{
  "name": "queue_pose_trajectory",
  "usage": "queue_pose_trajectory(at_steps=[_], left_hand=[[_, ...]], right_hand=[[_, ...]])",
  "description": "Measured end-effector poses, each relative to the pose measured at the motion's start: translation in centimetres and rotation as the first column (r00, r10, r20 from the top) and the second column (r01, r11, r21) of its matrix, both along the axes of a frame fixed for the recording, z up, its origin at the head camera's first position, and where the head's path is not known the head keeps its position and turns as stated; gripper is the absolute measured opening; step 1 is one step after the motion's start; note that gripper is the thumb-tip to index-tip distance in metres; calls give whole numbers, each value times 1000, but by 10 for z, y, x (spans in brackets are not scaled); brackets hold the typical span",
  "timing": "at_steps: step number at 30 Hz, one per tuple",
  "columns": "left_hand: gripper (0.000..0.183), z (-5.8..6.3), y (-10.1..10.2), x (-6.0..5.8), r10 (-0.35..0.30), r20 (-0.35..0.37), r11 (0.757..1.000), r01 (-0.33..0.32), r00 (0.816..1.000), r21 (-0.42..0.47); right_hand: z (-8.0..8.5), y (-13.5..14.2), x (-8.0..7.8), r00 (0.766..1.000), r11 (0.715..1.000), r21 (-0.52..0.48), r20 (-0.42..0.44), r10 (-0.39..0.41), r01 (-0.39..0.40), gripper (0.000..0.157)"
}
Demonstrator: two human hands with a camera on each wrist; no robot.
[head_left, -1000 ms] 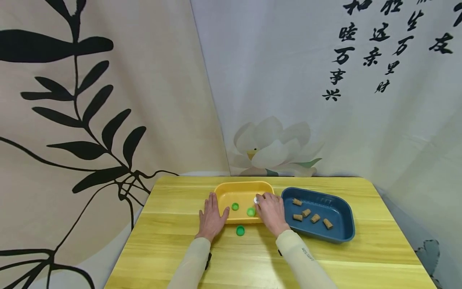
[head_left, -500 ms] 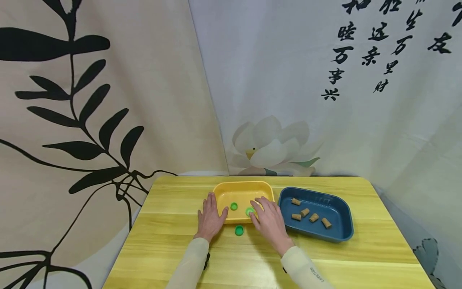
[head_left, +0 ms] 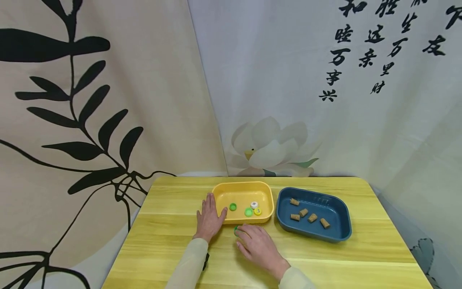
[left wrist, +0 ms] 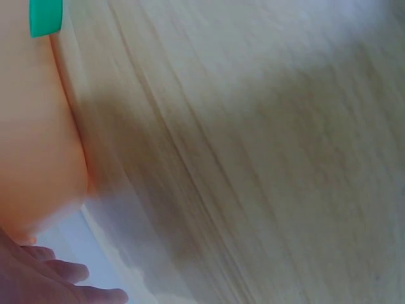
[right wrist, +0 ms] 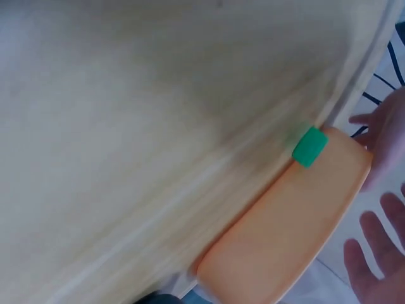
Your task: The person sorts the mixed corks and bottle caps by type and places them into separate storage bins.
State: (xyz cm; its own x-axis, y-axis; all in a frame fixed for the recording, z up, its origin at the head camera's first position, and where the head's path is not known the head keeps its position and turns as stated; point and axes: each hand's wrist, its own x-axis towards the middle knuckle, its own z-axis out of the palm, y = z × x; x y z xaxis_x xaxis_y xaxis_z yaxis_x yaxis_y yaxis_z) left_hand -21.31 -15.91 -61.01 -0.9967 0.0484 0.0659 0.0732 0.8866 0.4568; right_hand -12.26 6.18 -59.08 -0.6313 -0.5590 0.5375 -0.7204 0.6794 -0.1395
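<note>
My left hand (head_left: 209, 218) rests on the left side of a yellow tray (head_left: 242, 194), its fingers straight along the rim. Inside that tray lie a green bottle cap (head_left: 233, 206), a lighter green one (head_left: 248, 212), a white cap (head_left: 254, 204) and a yellow cap (head_left: 257, 211). Another green bottle cap (right wrist: 310, 147) stands on the table against the tray's front wall. My right hand (head_left: 260, 249) hovers just by it, partly covering it in the head view. In the right wrist view the right fingers (right wrist: 380, 244) are spread and apart from that cap.
A blue tray (head_left: 339, 216) stands to the right of the yellow one, with several corks (head_left: 312, 218) in it. Both are on a wooden table (head_left: 346, 261). Behind its far edge hangs a printed curtain (head_left: 173, 100).
The right hand has let go of the white cap in the yellow tray, then moved back out over the front rim to the green cap on the table. The left hand stays put.
</note>
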Motion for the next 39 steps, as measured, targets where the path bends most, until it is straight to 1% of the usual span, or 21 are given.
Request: queue_pose_trajectory(at_steps=[3,5,9,12,16,22,25,28,32,35,39], left_hand=[[90,0,0,0,1,4,1000,-1,1000,-5],[90,1,0,0,1,-1,1000,-1,1000,-3],[90,2,0,0,0,5,1000,0,1000,-1],[90,1,0,0,0,15,1000,0,1000,-2],[91,1,-1,0,1,22,1000,-1,1000,1],[91,2,-1,1,5,24,1000,-5,1000,-1],[90,2,-1,1,2,13,1000,-2,1000,-5],[91,2,0,1,3,20,1000,-2,1000,-4],[91,1,0,1,0,8,1000,0,1000,-5],[90,0,-1,0,-3,-2,1000,3,1000,-7],[90,0,-1,1,-2,7,1000,2,1000,-9]], right_hand=[[-1,-3,3,996,997,82,85,7,-14,38],[-2,-5,4,990,991,128,141,11,-29,40],[-3,-8,3,976,977,208,216,1,-47,46],[-5,-11,2,964,968,244,267,-15,-53,49],[-10,-16,-1,945,963,266,324,-42,-49,48],[-15,-22,-7,920,951,308,373,-116,-5,49],[-16,-23,-8,918,949,314,373,-138,16,49],[-16,-21,-6,931,953,302,339,-137,30,46],[-17,-17,0,952,953,300,279,-123,35,42],[-17,-12,6,962,948,316,250,-113,29,42],[-14,-6,16,969,947,322,230,-94,15,39]])
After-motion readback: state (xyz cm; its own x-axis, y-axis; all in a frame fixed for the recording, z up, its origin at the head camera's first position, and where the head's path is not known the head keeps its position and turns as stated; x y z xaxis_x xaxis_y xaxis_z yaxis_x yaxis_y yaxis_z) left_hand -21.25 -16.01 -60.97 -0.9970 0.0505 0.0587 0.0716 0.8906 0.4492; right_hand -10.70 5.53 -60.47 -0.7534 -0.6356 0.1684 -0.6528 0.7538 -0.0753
